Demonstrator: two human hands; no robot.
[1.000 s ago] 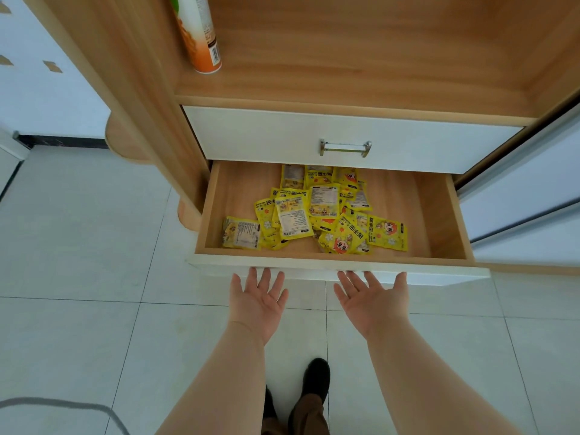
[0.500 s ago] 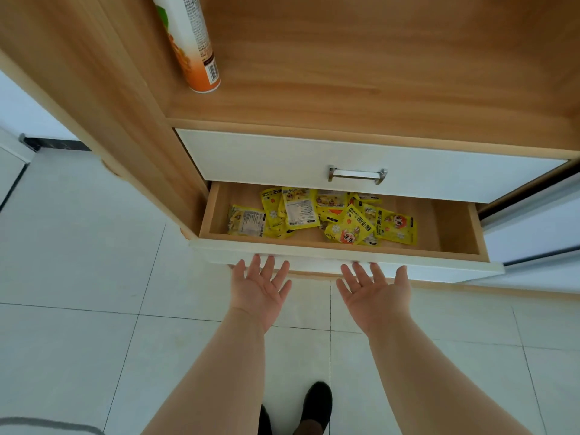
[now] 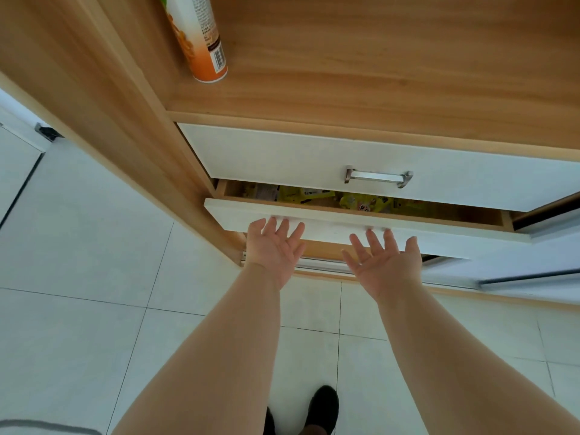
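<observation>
**Two open hands on the front of a drawer holding yellow packets**

Seen from above, a person's two bare arms reach forward to a wooden cabinet (image 3: 110, 105). The left hand (image 3: 274, 246) and the right hand (image 3: 384, 262) are both open, palms forward. Their fingers (image 3: 270, 224) are straight and slightly spread, gripping nothing. The fingertips of both hands lie against the white front of the lower drawer (image 3: 329, 226), the left hand near its left end and the right hand near its middle.

The lower drawer stands out only a little, leaving a narrow gap just beyond the fingertips. Through that gap, a loose pile of yellow packets (image 3: 361, 200) shows on the wooden bottom of the drawer. Most of the pile is hidden, so the packets cannot be counted.

Directly above the fingers is the upper drawer (image 3: 282, 158), white and fully closed. Its metal handle (image 3: 378, 176) sits just above the right hand. Higher again is an open wooden shelf (image 3: 376, 73), where an orange and white tube (image 3: 201, 39) stands above and beyond the left hand.

Below the arms lies a pale tiled floor (image 3: 78, 246), with a dark shoe (image 3: 323, 406) between the forearms.
</observation>
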